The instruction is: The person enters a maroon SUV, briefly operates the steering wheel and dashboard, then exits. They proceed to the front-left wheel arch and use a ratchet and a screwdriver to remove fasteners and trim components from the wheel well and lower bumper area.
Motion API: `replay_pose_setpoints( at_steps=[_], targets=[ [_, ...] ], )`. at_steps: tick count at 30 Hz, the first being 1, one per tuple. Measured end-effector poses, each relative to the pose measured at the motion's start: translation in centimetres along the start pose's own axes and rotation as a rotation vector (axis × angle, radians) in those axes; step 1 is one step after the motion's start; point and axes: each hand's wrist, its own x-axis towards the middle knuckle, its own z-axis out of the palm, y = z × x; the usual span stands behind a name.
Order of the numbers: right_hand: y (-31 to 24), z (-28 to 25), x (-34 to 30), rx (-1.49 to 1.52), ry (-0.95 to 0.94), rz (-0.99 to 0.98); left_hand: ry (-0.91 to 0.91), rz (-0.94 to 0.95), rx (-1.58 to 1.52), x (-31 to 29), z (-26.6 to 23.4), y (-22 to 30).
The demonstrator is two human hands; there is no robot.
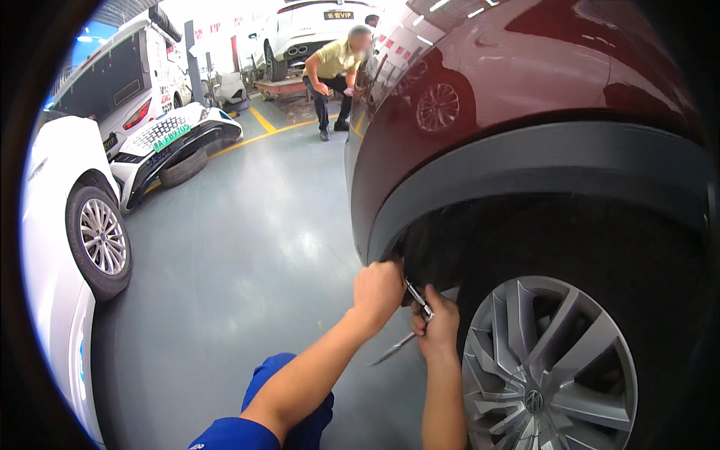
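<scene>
Head view. The right hand (439, 326) is closed around the lower part of a slim silver metal tool (418, 297), thumb uppermost. The left hand (379, 294) is curled into a fist at the tool's upper end; its fingertips are hidden, so whether it grips the tool cannot be told. The tool lies tilted between the hands, at the front lower edge of the dark grey wheel-arch trim (540, 161) on a dark red car (480, 90). A thin grey strip (391, 350) slants down to the left beside the right hand; its attachment is unclear. Within the arch sits a wheel (551, 367) with broad silver spokes, just right of the right forearm.

The floor (225, 300) is smooth, glossy and grey, with yellow lines (262, 120) farther back. At left stands a white car (60, 187); beyond it, a white-and-black bumper (201, 118) rests over a loose tyre (184, 171). In the background, a co-worker in a yellow shirt (337, 60) bends forward near a raised white car (322, 30).
</scene>
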Motion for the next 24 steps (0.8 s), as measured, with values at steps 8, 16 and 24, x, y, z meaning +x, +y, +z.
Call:
replay_pose_setpoints(
  at_steps=[8,16,24],
  targets=[
    [-0.5,0.5,-0.7,-0.826,-0.005,-0.457,-0.004,0.008,0.025,-0.1,0.2,0.0],
    [-0.4,0.6,-0.4,-0.693,0.004,-0.055,-0.059,-0.006,-0.010,-0.1,-0.3,0.0],
    [-1.2,1.2,0.0,-0.646,0.103,-0.270,-0.124,-0.067,0.026,0.1,-0.7,0.7]
  ],
)
